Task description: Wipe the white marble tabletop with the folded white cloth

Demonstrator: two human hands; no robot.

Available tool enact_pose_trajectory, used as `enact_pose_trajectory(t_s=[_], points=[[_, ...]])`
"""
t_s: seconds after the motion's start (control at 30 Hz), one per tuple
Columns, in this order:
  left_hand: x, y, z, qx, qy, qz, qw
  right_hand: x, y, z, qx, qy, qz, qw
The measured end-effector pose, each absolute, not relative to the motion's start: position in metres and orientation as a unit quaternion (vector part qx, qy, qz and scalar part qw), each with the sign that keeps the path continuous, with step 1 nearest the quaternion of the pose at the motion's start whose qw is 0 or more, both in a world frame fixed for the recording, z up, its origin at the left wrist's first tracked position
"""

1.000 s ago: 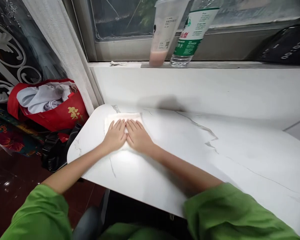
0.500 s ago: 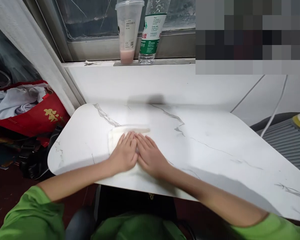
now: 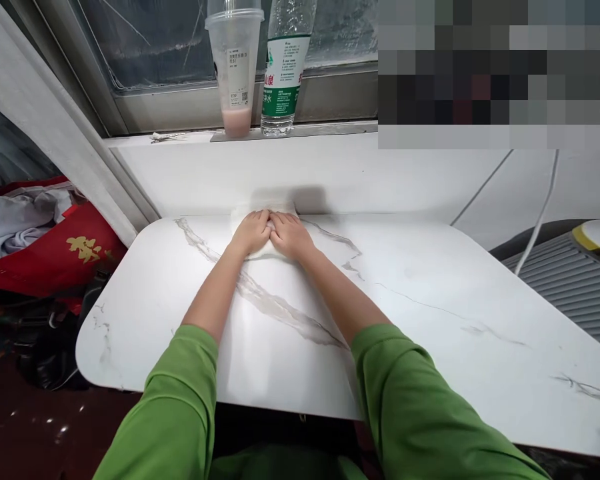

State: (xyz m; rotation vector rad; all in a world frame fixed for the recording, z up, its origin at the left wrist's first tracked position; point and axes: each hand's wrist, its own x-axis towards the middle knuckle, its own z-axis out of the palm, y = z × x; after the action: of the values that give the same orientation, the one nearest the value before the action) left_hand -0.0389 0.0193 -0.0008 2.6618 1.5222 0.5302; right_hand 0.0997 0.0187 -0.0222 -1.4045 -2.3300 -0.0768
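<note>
Far left there's a red bag with a gold emblem point(image 3: 55, 253), and crumpled pale fabric point(image 3: 20, 223) is bunched up in its top. Some shiny black stuff point(image 3: 50, 353) sits under that, too dark to make out properly, over a glossy dark red floor point(image 3: 35, 427). Next comes an off-white curtain point(image 3: 55, 113) hanging at a slant, then the rounded end of a white marble-look tabletop with grey veins point(image 3: 140, 320).

Moving right, a clear plastic cup with a bit of pink drink point(image 3: 235, 73) stands upright on a narrow window ledge point(image 3: 330, 128). Below it, the left hand point(image 3: 253, 233) lies palm down, fingers close together, pressing on a folded white cloth point(image 3: 267, 252) rather than pinching it. That cloth is at the back edge of the tabletop, right up by the white wall point(image 3: 190, 173); can't tell if its far edge bends up the wall. A clear water bottle with a green and white label point(image 3: 284, 73) stands beside the cup. Under that, the right hand point(image 3: 290, 235) is pressed down on the cloth too, palm down, fingertips up against the left one's.

Way over right, a white cable point(image 3: 540, 213) hangs by a grey ridged panel point(image 3: 570, 287).
</note>
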Motion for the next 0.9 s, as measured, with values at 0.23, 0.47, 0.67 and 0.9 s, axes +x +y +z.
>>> enact_pose_trajectory(t_s=[0.23, 0.47, 0.67, 0.9], points=[[-0.04, -0.017, -0.007, 0.859, 0.491, 0.145, -0.013, 0.103, -0.013, -0.022, -0.499, -0.846, -0.041, 0.184], [-0.028, -0.15, -0.003, 0.892, 0.43, 0.136, 0.002, 0.127, -0.151, -0.025, -0.45, -0.868, -0.087, 0.193], [-0.004, -0.232, 0.006, 0.925, 0.359, 0.125, 0.019, 0.154, -0.243, -0.017, -0.433, -0.87, -0.094, 0.215], [0.041, -0.151, -0.005, 0.923, 0.362, 0.126, 0.025, 0.2, -0.165, -0.036, -0.504, -0.834, -0.077, 0.212]])
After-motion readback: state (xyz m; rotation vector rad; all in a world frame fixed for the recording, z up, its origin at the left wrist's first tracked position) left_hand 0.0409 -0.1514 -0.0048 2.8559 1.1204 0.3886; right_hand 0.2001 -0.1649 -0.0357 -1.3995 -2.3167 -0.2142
